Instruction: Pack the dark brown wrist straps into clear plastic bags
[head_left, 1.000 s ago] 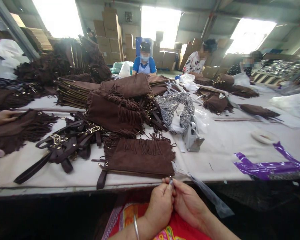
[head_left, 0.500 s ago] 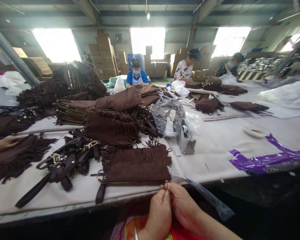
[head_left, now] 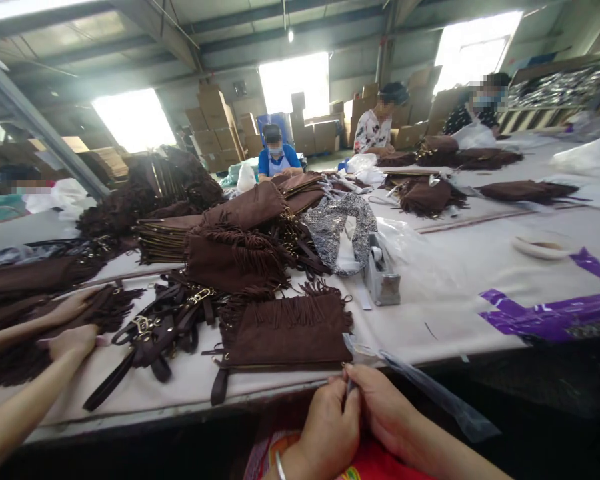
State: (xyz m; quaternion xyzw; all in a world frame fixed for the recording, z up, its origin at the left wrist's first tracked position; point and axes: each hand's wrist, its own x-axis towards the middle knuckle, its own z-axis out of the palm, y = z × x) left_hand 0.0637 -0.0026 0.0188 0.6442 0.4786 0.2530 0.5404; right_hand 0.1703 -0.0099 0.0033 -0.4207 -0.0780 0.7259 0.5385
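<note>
A dark brown fringed pouch (head_left: 290,337) lies flat at the table's front edge, its zipper side toward me and its fringe toward the back. At its near right corner my left hand (head_left: 330,417) and my right hand (head_left: 380,400) are pressed together. Both hands are closed, fingertips pinching around something small and dark that sticks up between them; it is mostly hidden. A brown strap loop hangs from the pouch's left end. Clear plastic strips (head_left: 430,390) trail over the edge beside my right hand.
Brown straps with gold clasps (head_left: 150,333) lie left, behind them stacked pouches (head_left: 235,260). A grey tape dispenser (head_left: 384,283), a speckled cloth (head_left: 330,233), purple plastic (head_left: 545,313) and a white ring (head_left: 540,247) stand right. A co-worker's hands (head_left: 75,337) work at left; other people sit across.
The view has tilted and swung a little left, so things sit further right. At the left, a co-worker's second hand and forearm have come into view. My hands stay together at the pouch corner.
</note>
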